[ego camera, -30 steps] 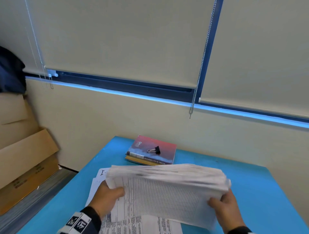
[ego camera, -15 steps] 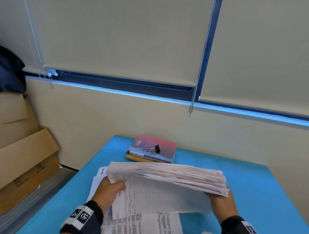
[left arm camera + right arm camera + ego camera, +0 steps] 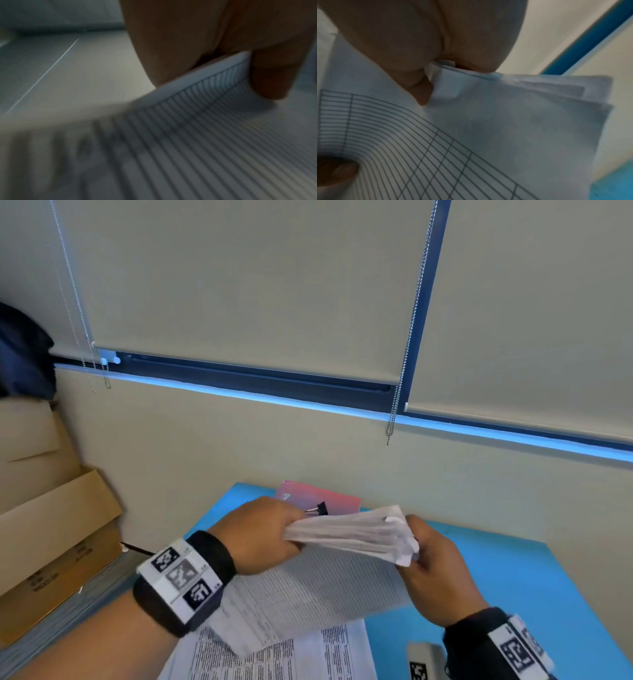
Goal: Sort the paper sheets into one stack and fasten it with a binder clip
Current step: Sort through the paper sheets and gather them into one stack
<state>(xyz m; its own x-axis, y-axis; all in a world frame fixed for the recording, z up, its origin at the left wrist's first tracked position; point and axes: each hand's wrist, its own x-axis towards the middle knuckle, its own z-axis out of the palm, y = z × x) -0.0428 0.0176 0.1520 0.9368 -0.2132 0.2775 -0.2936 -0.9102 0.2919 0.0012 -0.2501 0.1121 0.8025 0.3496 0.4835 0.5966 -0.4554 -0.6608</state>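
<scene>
Paper stack (image 3: 346,534) upright, long edge level, between hands

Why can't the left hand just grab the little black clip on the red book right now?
Probably not yet. The left hand grips one end of the paper stack, the right hand the other. The binder clip lies uncovered just beyond on the red book.

Binder clip (image 3: 321,508) half hidden (left hand (image 3: 260,534) covers its handles)
</scene>
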